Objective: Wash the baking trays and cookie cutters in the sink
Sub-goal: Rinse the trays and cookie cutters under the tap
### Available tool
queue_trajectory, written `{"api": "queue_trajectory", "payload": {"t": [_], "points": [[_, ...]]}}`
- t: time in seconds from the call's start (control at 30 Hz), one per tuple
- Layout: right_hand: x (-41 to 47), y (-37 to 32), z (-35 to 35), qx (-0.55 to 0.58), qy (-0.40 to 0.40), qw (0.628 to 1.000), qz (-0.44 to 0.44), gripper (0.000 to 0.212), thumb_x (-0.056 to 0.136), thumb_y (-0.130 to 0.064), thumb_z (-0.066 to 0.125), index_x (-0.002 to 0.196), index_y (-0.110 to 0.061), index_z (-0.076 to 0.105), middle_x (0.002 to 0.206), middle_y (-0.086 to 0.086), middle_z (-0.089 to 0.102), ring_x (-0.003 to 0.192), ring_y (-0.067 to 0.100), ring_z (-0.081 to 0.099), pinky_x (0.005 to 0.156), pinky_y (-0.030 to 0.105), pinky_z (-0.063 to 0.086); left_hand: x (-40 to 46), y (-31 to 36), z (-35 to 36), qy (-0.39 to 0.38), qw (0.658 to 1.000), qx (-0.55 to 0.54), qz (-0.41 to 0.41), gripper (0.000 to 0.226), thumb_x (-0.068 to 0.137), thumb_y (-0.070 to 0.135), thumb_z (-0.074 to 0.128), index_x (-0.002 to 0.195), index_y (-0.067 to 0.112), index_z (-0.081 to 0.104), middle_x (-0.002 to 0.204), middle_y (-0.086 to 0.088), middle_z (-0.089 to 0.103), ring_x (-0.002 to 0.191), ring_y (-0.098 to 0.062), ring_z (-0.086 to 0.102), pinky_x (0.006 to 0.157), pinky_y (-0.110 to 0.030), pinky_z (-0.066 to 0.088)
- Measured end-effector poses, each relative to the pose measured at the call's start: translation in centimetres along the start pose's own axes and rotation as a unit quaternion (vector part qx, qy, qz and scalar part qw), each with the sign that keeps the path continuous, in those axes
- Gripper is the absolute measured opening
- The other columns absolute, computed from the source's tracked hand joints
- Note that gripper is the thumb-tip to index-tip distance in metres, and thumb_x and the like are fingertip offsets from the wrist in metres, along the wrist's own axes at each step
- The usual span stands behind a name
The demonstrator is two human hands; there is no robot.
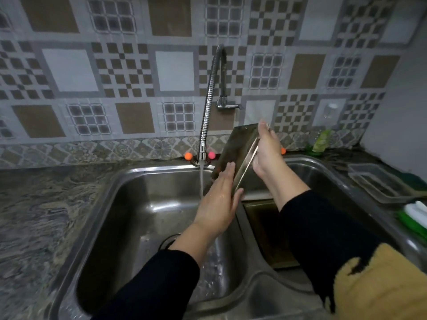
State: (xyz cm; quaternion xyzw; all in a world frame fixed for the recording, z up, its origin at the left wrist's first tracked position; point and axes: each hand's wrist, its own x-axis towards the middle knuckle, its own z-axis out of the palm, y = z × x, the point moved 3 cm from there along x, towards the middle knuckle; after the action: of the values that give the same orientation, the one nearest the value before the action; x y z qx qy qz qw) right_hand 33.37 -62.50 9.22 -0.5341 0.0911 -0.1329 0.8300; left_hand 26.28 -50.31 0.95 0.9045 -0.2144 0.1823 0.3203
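Two hands are at work over the double sink (129, 179), and both are mine. With my right hand (265, 153) I grip a baking tray (233, 146) by its upper right edge, fingers curled round the rim, so that the tray stands tilted on end above the divider between the two basins, its far corner up near the wall tiles. My left hand (219, 202) lies flat against the lower face of that tray, fingers straight and together, thumb spread out to the right under the bottom edge; the skin is wet. Water (201, 181) runs in a thin stream from the flexible faucet (209, 98) and falls just left of the tray, beside my left hand, into the left basin, where drops lie round the drain (169, 241). Another dark tray (261, 229) rests in the right basin under my right forearm, partly hidden by my black sleeve (318, 229). On the counter to the right stands a clear plastic container (379, 185), with a green and white brush (413, 214) just in front of it, and a green bottle (320, 142) stands farther back against the wall. Small orange and pink balls (188, 156) sit behind the faucet's base.
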Motion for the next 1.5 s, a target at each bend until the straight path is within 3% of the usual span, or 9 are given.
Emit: {"api": "queue_trajectory", "payload": {"t": [0.13, 0.27, 0.43, 0.53, 0.7, 0.83, 1.0, 1.3, 1.5], "points": [[0.1, -1.7, -0.6, -0.043, -0.094, 0.995, -0.009, 0.044, 0.095, -0.046, 0.046, 0.131, -0.02, 0.051, 0.123, 0.005, 0.06, 0.112, 0.022, 0.057, 0.094, 0.042, 0.049, 2.3, 2.3, -0.5, 0.1, 0.991, -0.092, -0.021, 0.056, 0.102, 0.029, 0.032, 0.149, 0.046, 0.007, 0.152, 0.018, 0.028, 0.135, -0.006, 0.037, 0.108, -0.029, 0.038], [0.7, -0.2, -5.0, -0.316, -0.042, 0.942, -0.103, 0.042, 0.099, -0.043, 0.035, 0.136, -0.026, 0.046, 0.138, 0.0, 0.049, 0.125, 0.02, 0.047, 0.101, 0.033, 0.036, 4.4, 4.4, 0.1, 0.169, 0.958, -0.219, -0.077, 0.054, 0.103, 0.019, 0.033, 0.151, 0.034, 0.015, 0.15, 0.013, 0.032, 0.129, 0.007, 0.031, 0.099, -0.003, 0.027], [2.1, 3.0, -13.0, -0.383, -0.023, 0.923, 0.03, 0.043, 0.102, -0.027, 0.034, 0.145, -0.022, 0.034, 0.141, 0.005, 0.046, 0.128, 0.026, 0.045, 0.1, 0.038, 0.038, 4.1, 5.3, 3.7, 0.179, 0.927, -0.295, -0.146, 0.051, 0.103, 0.014, 0.035, 0.151, 0.024, 0.025, 0.143, 0.021, 0.032, 0.117, 0.026, 0.027, 0.097, 0.0, 0.025], [2.0, 3.9, -16.4, -0.414, -0.046, 0.907, 0.067, 0.053, 0.1, -0.025, 0.041, 0.15, -0.028, 0.023, 0.151, 0.005, 0.035, 0.137, 0.026, 0.036, 0.108, 0.043, 0.032, 2.7, 5.6, 6.5, 0.149, 0.923, -0.31, -0.175, 0.051, 0.103, 0.016, 0.035, 0.151, 0.029, 0.024, 0.143, 0.021, 0.035, 0.128, 0.009, 0.033, 0.104, -0.012, 0.027], [1.7, 6.0, -22.3, -0.462, -0.051, 0.875, 0.139, 0.068, 0.093, -0.029, 0.057, 0.149, -0.031, 0.02, 0.15, 0.002, 0.036, 0.137, 0.029, 0.035, 0.112, 0.049, 0.03, 0.2, 3.9, 10.6, -0.03, 0.965, -0.06, -0.253, 0.057, 0.102, 0.038, 0.03, 0.154, 0.025, 0.011, 0.158, 0.002, 0.022, 0.144, -0.015, 0.023, 0.116, -0.036, 0.022], [2.6, 9.7, -26.7, -0.543, -0.027, 0.814, 0.204, 0.086, 0.075, -0.041, 0.071, 0.143, -0.046, 0.019, 0.146, 0.005, 0.038, 0.132, 0.032, 0.039, 0.107, 0.059, 0.033, -2.3, 2.2, 12.3, -0.216, 0.918, 0.127, -0.307, 0.067, 0.102, 0.041, 0.025, 0.153, 0.013, -0.009, 0.16, -0.002, -0.016, 0.148, -0.017, -0.011, 0.119, -0.047, -0.002], [2.4, 12.0, -28.0, -0.616, -0.02, 0.747, 0.25, 0.103, 0.078, -0.032, 0.074, 0.152, -0.031, 0.003, 0.159, 0.014, 0.0, 0.144, 0.039, 0.011, 0.115, 0.055, 0.019, -3.4, 1.6, 13.0, -0.215, 0.914, 0.213, -0.271, 0.064, 0.102, 0.042, 0.019, 0.152, 0.014, -0.008, 0.159, -0.001, -0.019, 0.146, -0.015, -0.017, 0.119, -0.043, -0.008], [2.8, 12.6, -26.5, -0.7, -0.06, 0.668, 0.245, 0.095, 0.084, -0.03, 0.066, 0.153, -0.023, 0.001, 0.158, 0.01, 0.004, 0.142, 0.037, 0.009, 0.114, 0.051, 0.018, -3.0, 1.6, 12.2, -0.225, 0.917, 0.193, -0.267, 0.064, 0.101, 0.046, 0.02, 0.154, 0.016, 0.001, 0.161, 0.0, -0.009, 0.148, -0.014, -0.009, 0.12, -0.04, -0.004], [6.4, 7.4, -18.3, -0.658, -0.139, 0.739, 0.046, 0.057, 0.094, -0.035, 0.051, 0.147, -0.033, 0.029, 0.153, -0.001, 0.027, 0.138, 0.031, 0.023, 0.112, 0.044, 0.024, 3.6, 3.1, 3.0, 0.119, 0.969, 0.195, -0.092, 0.04, 0.096, 0.026, 0.041, 0.133, 0.015, 0.053, 0.14, -0.004, 0.05, 0.131, -0.021, 0.045, 0.108, -0.037, 0.035]]}}
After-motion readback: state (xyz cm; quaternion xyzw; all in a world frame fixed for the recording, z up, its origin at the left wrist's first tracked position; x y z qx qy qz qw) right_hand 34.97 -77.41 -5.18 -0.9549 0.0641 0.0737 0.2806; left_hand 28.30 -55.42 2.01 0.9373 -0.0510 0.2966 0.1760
